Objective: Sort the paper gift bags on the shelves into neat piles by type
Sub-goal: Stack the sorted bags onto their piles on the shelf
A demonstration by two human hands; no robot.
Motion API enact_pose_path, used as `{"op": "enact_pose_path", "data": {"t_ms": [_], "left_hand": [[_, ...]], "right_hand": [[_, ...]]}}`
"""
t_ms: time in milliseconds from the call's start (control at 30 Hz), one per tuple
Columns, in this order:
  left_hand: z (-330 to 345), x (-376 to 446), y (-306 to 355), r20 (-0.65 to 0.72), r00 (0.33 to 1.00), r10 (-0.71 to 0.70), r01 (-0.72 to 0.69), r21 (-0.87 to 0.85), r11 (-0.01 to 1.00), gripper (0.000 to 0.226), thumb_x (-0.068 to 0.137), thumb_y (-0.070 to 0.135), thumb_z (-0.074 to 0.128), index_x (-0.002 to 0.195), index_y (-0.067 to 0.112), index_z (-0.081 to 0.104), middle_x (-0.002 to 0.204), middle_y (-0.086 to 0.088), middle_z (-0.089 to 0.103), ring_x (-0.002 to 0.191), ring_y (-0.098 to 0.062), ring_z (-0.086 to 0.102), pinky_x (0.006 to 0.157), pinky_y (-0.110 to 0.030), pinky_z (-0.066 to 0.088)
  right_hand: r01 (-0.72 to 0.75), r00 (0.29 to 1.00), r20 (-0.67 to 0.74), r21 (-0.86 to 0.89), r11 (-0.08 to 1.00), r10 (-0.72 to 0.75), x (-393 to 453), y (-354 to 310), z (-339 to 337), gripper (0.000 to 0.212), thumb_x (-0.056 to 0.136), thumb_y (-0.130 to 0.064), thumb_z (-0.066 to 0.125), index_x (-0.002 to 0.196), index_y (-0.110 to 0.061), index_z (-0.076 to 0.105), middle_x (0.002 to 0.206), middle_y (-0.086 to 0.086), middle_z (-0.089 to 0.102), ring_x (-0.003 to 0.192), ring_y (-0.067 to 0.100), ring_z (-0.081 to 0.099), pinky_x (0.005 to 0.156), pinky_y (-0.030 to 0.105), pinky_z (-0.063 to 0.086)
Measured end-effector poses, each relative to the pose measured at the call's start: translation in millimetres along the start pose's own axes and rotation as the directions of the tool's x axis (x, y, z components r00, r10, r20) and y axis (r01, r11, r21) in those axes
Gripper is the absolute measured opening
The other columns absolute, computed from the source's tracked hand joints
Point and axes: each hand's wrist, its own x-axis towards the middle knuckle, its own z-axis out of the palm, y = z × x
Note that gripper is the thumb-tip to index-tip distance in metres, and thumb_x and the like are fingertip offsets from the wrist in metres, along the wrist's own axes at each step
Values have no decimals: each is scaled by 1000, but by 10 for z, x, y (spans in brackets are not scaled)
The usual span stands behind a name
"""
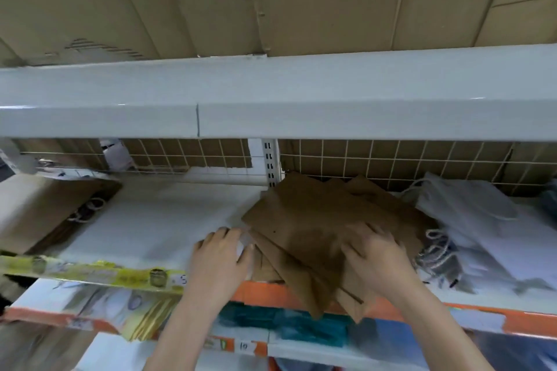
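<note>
both hands on the brown bag pile

your right hand [375, 256] lies flat on top of the loose pile of brown kraft paper bags [316, 229] on the white shelf [150, 220], fingers spread and straight, pressing down rather than gripping. your left hand [223, 253] rests on the shelf at the pile's left edge, fingers straight and touching the side of the bags, holding nothing. the pile is fanned and skewed, and its near corner hangs over the orange shelf-edge strip [452, 312].

just right of the brown pile lies a heap of white paper bags [470, 220] with twisted cord handles [437, 247], motion-blurred. at the far left of the same shelf sits another stack of brown bags [39, 211] with cord handles.

a yellow printed strip [99, 272] runs along the shelf's front edge on the left; its print is too blurred to read. on the lower shelf edge a small price tag [244, 346] reads "10". a white wire grid [391, 163] backs the shelf, with cardboard behind it.
</note>
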Motion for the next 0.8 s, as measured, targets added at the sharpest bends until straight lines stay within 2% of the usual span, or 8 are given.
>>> {"op": "enact_pose_path", "data": {"t_ms": [267,533,600,800], "left_hand": [[-155,-87,-541,-51,998,-45,44,-20,999,31,92,37,55,118,22,62,113,2,66,104,-22,61,86,-37,43],[-242,-97,-843,-133,984,-116,120,23,993,22,77,21,77,96,12,70,85,-6,71,77,-32,67,67,-41,50],[-263,-94,-925,-153,977,-148,153,25,988,22,78,23,76,97,14,69,85,-5,70,77,-31,67,68,-41,50],[-338,-102,-1200,-148,966,-211,211,-13,977,25,88,32,63,109,19,65,98,0,68,94,-26,64,81,-41,47]], "right_hand": [[30,998,54,-41,999,-28,-38,-500,150,41,95,-43,44,136,-36,42,136,-5,49,128,20,42,106,41,31],[130,980,155,-42,991,-122,228,-805,255,41,97,-46,42,137,-40,37,142,-8,43,132,17,39,110,39,27],[163,973,173,-25,986,-156,302,-895,301,40,97,-46,42,137,-41,38,144,-9,41,134,16,37,112,40,25],[198,962,201,-37,980,-187,432,-1163,463,42,96,-47,42,138,-40,38,145,-11,39,134,16,36,111,41,26]]}}
